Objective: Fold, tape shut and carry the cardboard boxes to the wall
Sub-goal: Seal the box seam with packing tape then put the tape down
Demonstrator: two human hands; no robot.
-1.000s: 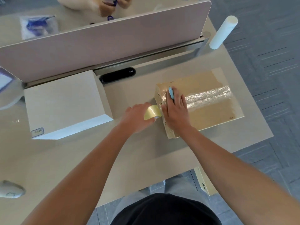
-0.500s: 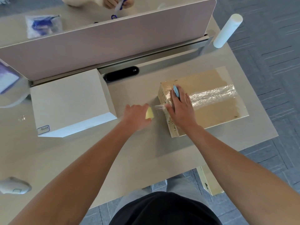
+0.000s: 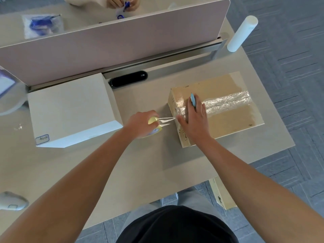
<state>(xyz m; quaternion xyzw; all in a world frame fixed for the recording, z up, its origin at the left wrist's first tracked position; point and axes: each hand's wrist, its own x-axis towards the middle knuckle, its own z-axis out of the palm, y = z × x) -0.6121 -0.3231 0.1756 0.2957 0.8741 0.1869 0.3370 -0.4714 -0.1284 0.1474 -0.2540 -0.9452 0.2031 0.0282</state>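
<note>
- Cardboard box [image 3: 228,123]: matt brown card, with a glossy, crinkled strip of clear tape [image 3: 226,100] along the top.
- Tape roll [image 3: 154,126]: pale yellow core, and shiny transparent film stretched to the box.
- White box [image 3: 70,109]: smooth, matt.
- Surface [image 3: 122,169]: smooth beige laminate with a dull sheen.
- Divider panel [image 3: 122,44]: matt and pale, above a brushed metal rail [image 3: 157,62].
- Floor [image 3: 289,67]: grey ribbed carpet tiles.
</note>
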